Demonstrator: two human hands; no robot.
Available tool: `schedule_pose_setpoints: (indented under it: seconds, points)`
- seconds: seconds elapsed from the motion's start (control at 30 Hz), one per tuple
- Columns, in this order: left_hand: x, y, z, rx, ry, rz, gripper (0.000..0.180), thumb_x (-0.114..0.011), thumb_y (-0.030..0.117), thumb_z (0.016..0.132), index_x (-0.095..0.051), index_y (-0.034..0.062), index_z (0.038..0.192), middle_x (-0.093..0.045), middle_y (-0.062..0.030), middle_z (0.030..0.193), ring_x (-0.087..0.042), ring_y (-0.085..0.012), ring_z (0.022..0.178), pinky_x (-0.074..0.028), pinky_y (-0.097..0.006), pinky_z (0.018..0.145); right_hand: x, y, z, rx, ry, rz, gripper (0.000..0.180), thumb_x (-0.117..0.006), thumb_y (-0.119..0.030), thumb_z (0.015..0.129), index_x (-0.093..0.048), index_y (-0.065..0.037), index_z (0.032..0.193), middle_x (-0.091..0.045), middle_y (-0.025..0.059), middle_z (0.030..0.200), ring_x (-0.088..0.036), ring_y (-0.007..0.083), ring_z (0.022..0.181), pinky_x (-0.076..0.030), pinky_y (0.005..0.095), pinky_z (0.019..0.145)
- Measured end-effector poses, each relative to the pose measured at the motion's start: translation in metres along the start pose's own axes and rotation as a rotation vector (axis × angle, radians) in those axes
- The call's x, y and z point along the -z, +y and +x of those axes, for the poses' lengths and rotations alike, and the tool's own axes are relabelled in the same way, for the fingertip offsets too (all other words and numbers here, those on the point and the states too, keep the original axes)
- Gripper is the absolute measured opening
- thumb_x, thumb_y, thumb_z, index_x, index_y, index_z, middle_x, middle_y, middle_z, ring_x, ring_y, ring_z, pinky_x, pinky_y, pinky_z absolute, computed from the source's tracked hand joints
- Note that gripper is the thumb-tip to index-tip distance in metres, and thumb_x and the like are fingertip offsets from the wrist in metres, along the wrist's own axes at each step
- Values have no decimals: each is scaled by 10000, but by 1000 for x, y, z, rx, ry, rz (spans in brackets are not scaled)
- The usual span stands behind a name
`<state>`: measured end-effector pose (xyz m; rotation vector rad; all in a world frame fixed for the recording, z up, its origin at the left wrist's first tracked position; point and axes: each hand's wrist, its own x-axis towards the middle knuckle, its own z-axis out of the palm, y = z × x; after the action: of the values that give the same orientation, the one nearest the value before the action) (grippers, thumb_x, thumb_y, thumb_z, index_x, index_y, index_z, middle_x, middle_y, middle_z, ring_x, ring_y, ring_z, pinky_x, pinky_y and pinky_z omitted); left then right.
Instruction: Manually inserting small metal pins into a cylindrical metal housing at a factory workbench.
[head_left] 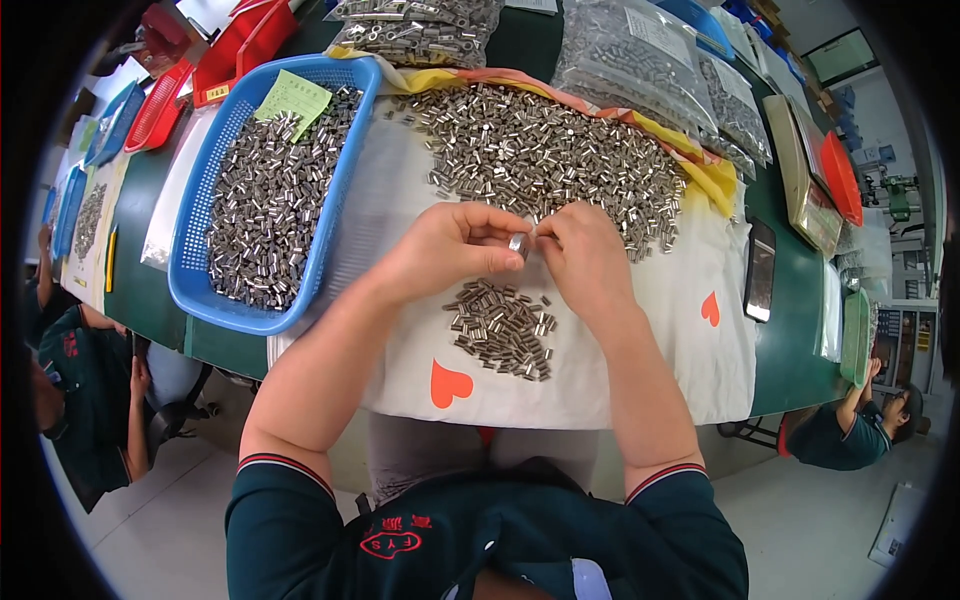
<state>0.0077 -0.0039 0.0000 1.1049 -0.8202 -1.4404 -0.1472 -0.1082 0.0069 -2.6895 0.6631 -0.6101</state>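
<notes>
My left hand [462, 243] grips a short, shiny metal ring-like piece [519, 243] between thumb and fingers. Close beside it, my right hand [582, 250] has its thumb and fingertips pinched together; whatever small thing they hold is hidden. Both hands meet above the white cloth, between two heaps of small metal cylinders. The large heap [540, 150] spreads out beyond my fingers. A smaller heap of the same cylinders [500, 330] lies just below my hands, nearer to me.
At left, a blue basket [185, 240] holds many cylinders and a green paper slip [294, 100]. Plastic bags of metal parts [630, 70] stand at the back. A phone [760, 270] lies at right. Co-workers sit at both sides. A white cloth [590, 370] covers the green table.
</notes>
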Motion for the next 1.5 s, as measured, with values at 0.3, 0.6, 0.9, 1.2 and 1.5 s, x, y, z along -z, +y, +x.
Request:
schedule_pose_setpoints:
  seconds: [0.3,0.6,0.9,1.2,1.5]
  points:
    - [2,-2,0,-29,38,-14,324,-644,12,750,-553,-16,1060,-607,-34,867,-569,-67,774,-469,-194,688,21,-21,-2,-285,-88,705,81,-608,-3,721,-598,-26,799,-594,26,749,-540,85,698,-431,227,623]
    - [-5,1,-4,-41,172,194,313,-668,23,733,-585,-21,1032,-618,-34,847,-563,-64,754,-464,-190,665,12,-31,-5,-42,69,268,77,-603,-35,696,-596,-39,773,-592,76,725,-571,234,673,-455,309,581]
    - [-6,0,-5,16,9,57,331,-693,59,718,-594,-12,1026,-623,-38,855,-568,-66,765,-470,-203,678,30,-9,-1,-344,-189,627,111,-627,-88,720,-607,-13,799,-613,58,715,-567,120,614,-450,248,578]
    - [-12,4,-9,-47,-105,442,340,-734,78,669,-623,22,985,-620,-22,823,-550,-59,752,-464,-209,689,3,-5,-1,-268,-51,33,101,-625,-89,702,-600,-42,787,-575,91,684,-559,264,659,-449,360,630]
    - [-4,1,-1,-6,68,-54,324,-647,27,752,-554,-17,1059,-607,-35,894,-566,-64,787,-473,-200,699,12,-6,-3,-186,-40,197,78,-589,-44,716,-599,-30,791,-584,89,731,-570,243,669,-460,320,626]
